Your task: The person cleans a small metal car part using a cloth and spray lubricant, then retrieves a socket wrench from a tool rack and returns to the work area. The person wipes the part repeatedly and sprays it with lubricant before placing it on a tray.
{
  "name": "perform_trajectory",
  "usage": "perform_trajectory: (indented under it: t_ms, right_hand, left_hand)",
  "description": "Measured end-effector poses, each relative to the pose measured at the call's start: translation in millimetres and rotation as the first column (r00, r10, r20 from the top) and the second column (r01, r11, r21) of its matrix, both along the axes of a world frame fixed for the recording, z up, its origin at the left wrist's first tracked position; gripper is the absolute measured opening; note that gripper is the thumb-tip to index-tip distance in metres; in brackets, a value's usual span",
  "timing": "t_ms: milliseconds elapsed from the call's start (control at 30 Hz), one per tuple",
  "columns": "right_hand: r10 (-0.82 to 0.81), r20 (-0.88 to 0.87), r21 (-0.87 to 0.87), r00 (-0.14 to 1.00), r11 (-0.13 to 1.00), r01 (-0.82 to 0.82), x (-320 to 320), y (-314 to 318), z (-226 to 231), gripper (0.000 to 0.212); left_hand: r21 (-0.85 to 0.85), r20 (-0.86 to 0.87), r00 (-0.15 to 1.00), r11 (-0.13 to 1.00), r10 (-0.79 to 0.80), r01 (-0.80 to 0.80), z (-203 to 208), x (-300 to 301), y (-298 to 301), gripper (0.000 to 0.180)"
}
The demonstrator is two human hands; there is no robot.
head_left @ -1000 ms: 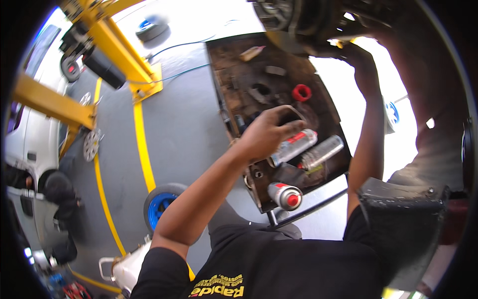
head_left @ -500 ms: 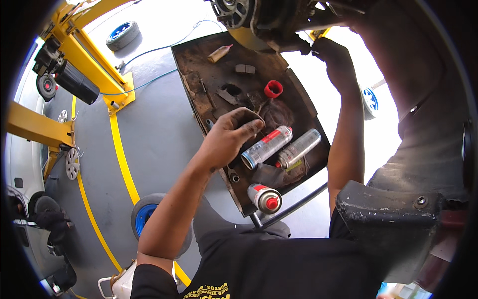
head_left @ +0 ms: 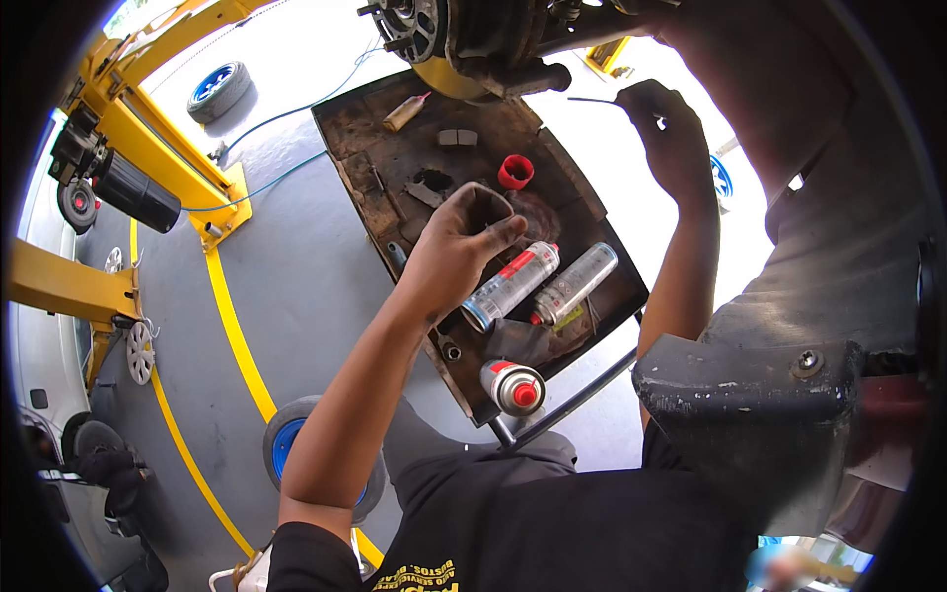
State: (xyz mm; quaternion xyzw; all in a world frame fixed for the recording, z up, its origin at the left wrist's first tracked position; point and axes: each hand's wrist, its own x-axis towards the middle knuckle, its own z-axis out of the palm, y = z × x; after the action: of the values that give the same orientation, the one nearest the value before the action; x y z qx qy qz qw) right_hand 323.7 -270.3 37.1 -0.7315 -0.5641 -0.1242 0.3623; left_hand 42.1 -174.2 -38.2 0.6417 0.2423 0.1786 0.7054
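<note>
My left hand (head_left: 462, 242) hovers above a dark work tray (head_left: 340, 116), thumb and fingers closed together; whatever they may hold is hidden. At the upper right my right hand (head_left: 667, 143) is closed on a thin dark rod (head_left: 592, 100), whose end sticks out to the left, just below a wheel hub assembly (head_left: 493, 44). Under and beside my left hand lie two spray cans, a red-and-silver one (head_left: 513, 284) and a silver one (head_left: 577, 283). A third spray can (head_left: 515, 388) with a red nozzle stands at the near corner. Farther back are a red cap (head_left: 515, 172) and a brake pad (head_left: 456, 137).
A black fender liner (head_left: 789, 296) and a scuffed bumper part (head_left: 745, 385) close off the right. A yellow lift post (head_left: 173, 138) rises at the left. Tires with blue rims (head_left: 219, 91) lie on the floor. A blue hose (head_left: 266, 178) runs toward the tray.
My right hand has come away from the hub assembly, and the rod in it now shows. The tray and cans sit slightly farther left and higher in view. My left hand stays closed.
</note>
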Motion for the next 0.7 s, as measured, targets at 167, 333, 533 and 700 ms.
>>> perform_trajectory:
  t_ms: [167, 333, 533, 700]
  right_hand:
    - [0.080, 0.048, -0.098, 0.996, 0.992, -0.075, -41.3, -16.4, 9.8, 0.016]
    - [0.139, 0.091, -0.145, 0.986, 0.981, -0.125, -70.9, -22.9, 9.1, 0.012]
    - [0.121, 0.105, -0.078, 0.987, 0.991, -0.113, -50.9, -23.8, 4.0, 0.012]
    - [-0.096, 0.147, 0.127, 0.984, 0.989, 0.077, -10.4, -12.9, 11.6, 0.014]
  left_hand:
    - [0.163, 0.170, 0.980, 0.978, 0.103, -0.131, 13.3, 29.0, -2.3, 0.047]
    - [0.251, 0.205, 0.967, 0.946, 0.153, -0.203, 29.9, 32.2, -2.1, 0.035]
    - [0.222, 0.150, 0.957, 0.935, 0.247, -0.276, 16.5, 10.4, 0.4, 0.028]
    - [0.001, 0.274, 0.919, 0.955, 0.283, -0.295, -11.5, -1.8, 9.2, 0.027]
